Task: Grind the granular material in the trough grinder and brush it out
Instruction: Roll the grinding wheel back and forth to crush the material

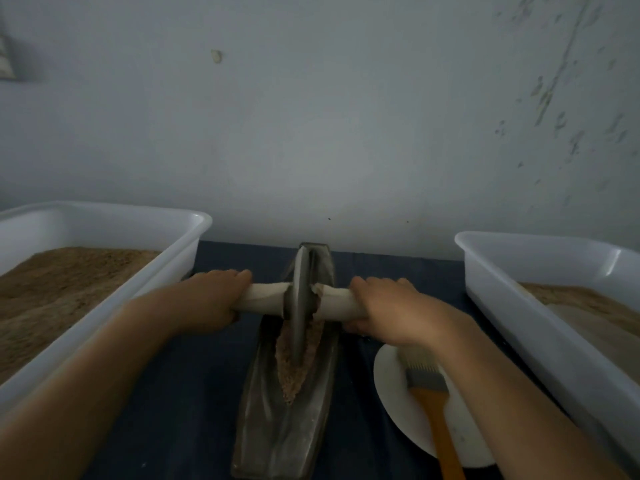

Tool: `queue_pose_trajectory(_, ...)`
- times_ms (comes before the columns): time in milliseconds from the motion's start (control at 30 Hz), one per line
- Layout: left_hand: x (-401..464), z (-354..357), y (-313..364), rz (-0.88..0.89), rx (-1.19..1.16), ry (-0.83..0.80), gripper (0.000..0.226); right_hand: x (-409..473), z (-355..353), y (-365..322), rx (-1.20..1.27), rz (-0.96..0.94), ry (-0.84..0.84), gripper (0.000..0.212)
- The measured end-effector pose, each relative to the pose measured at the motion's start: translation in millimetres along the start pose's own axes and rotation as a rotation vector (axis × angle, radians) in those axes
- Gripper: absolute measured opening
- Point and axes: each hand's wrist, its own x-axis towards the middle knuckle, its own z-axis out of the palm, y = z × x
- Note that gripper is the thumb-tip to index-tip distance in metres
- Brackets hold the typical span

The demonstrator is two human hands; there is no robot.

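Left hand [211, 296] curled over the left end of the pale wooden axle handle [266, 299]; fingers wrapped on top, thumb underneath. Right hand [388, 308] grips the right end of the same handle in the same way. Both forearms reach in from the near edge of the bench.

The handle passes through the centre of a dark grey metal grinding wheel [299, 299], which stands upright on its rim in the groove of the long, dark, boat-shaped metal trough grinder [277, 427]. Wheel sits towards the far half of the trough. Trough lies lengthwise at the middle of the bench, far tip near the back edge against the wall, near end towards the person.

Brownish granular material [291, 372] lies in the groove, on both sides of the wheel and tapering to a point towards the near end.

Bench covered with a dark blue cloth [180, 410]. Round white plate [398, 403] just right of the trough, partly under the right forearm; on it a brush with orange handle and pale bristles [436, 420], handle pointing to the near edge.

White rectangular plastic tub [104, 296] at the left edge holds tan powder. A second white rectangular plastic tub [540, 327] at the right edge also holds tan powder.
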Motion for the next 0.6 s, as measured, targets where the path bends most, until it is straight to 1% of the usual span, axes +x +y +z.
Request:
queue_pose_trajectory(67,-13,-14,2,0.041,-0.032,-0.175,0.021,-11,-15,-3,0.082,-0.031,-0.213,0.042)
queue_pose_trajectory(133,-25,-28,4,0.054,-0.076,-0.338,0.026,-19,-26,-5,0.114,-0.070,-0.346,0.035)
queue_pose_trajectory(200,-30,-34,3,0.065,-0.107,-0.411,0.026,-24,-31,-5,0.132,-0.086,-0.384,0.029)
queue_pose_trajectory(267,-29,-33,2,0.076,-0.117,-0.403,0.023,-22,-30,-4,0.147,-0.078,-0.386,0.030)
queue_pose_trajectory(333,-22,-26,3,0.068,-0.120,-0.327,0.020,-16,-23,-1,0.171,-0.055,-0.335,0.033)
queue_pose_trajectory(367,-18,-21,4,0.054,-0.116,-0.270,0.020,-11,-18,1,0.171,-0.043,-0.279,0.036)
queue_pose_trajectory(400,-13,-16,4,0.032,-0.101,-0.206,0.019,-5,-12,3,0.149,-0.030,-0.194,0.038)
queue_pose_trajectory(467,-3,-5,3,-0.020,-0.042,-0.065,0.019,8,3,11,0.082,-0.009,0.038,0.039)
queue_pose_trajectory(500,2,0,3,-0.043,-0.001,0.020,0.024,15,11,15,0.065,0.001,0.148,0.040)
queue_pose_trajectory(533,7,7,3,-0.060,0.053,0.117,0.028,21,19,19,0.059,0.013,0.238,0.041)
queue_pose_trajectory(600,16,20,5,-0.077,0.163,0.321,0.036,29,32,26,0.062,0.037,0.367,0.041)
